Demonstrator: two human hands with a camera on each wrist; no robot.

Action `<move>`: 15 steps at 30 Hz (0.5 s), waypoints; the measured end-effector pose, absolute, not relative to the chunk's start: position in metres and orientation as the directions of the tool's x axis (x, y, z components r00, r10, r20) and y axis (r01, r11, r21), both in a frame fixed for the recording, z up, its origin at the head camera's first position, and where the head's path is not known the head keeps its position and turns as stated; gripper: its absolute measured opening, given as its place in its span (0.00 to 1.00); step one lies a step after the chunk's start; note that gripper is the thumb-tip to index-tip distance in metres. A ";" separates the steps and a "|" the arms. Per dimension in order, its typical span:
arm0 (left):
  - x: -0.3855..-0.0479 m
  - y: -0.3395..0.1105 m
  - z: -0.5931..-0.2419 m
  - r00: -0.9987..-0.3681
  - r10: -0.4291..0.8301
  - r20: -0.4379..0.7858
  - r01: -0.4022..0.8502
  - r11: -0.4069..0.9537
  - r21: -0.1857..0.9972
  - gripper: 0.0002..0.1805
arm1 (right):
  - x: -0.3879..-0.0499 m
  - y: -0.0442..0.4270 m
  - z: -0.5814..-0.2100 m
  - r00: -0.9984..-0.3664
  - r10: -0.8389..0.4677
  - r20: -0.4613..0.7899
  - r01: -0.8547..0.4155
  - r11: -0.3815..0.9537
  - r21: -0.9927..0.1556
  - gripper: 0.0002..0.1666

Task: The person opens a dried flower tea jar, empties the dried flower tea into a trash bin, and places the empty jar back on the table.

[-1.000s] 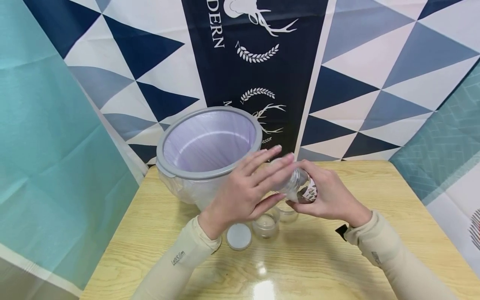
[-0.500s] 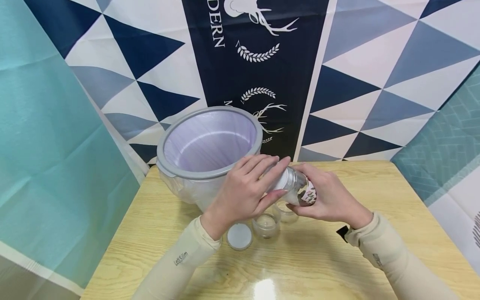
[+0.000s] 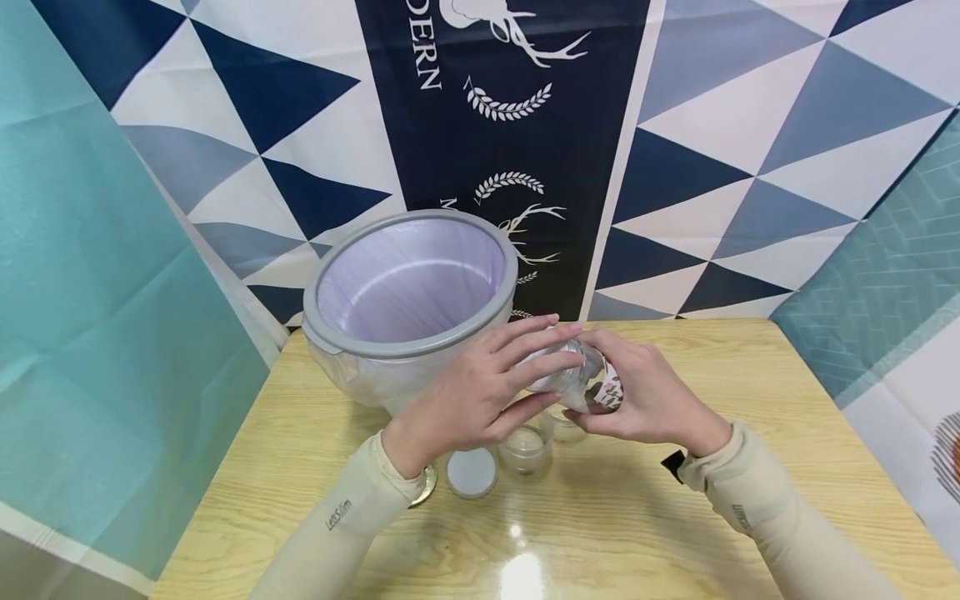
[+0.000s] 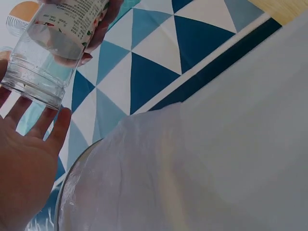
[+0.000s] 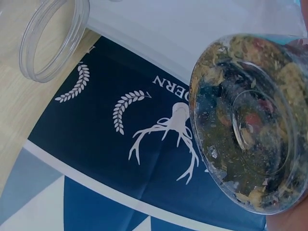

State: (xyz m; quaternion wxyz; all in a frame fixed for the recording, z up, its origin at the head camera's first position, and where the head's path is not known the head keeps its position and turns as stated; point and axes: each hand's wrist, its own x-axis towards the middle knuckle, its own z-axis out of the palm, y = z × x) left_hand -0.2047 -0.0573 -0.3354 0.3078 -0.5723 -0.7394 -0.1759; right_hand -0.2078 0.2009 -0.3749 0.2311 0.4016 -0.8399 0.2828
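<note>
Jar (image 3: 591, 385), tilted — right hand (image 3: 651, 393) gripping, left fingers (image 4: 58, 130) at rim

Through my head feed, the jar (image 3: 591, 379) looks clear, smooth and glossy; glass or plastic, I can't tell. Its label (image 4: 72, 19) looks papery. At its 10 o'clock, I see a bin (image 3: 375, 348) rimmed in matt plastic, with a filmy plastic liner (image 3: 412, 292); at 8, a shiny metallic disc (image 3: 427, 485). The table (image 3: 675, 533) is glossy wood-grain.
</note>
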 end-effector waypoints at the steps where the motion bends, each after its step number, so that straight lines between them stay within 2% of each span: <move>1: -0.204 -0.057 -0.335 -0.166 0.732 0.661 0.954 0.288 -0.079 0.25 | -0.208 0.201 -0.375 -0.571 -0.546 0.614 -0.805 0.519 -0.287 0.50; 10: -0.196 -0.052 -0.334 -0.277 0.638 0.719 0.888 0.455 -0.062 0.30 | -0.206 0.194 -0.375 -0.562 -0.546 0.621 -0.809 0.519 -0.276 0.48; 13: -0.196 -0.053 -0.334 -0.267 0.634 0.726 0.904 0.426 -0.039 0.32 | -0.205 0.190 -0.376 -0.561 -0.548 0.621 -0.812 0.510 -0.284 0.48; 15: -0.197 -0.055 -0.335 -0.235 0.647 0.725 0.923 0.383 -0.042 0.32 | -0.205 0.189 -0.377 -0.560 -0.549 0.621 -0.814 0.504 -0.289 0.46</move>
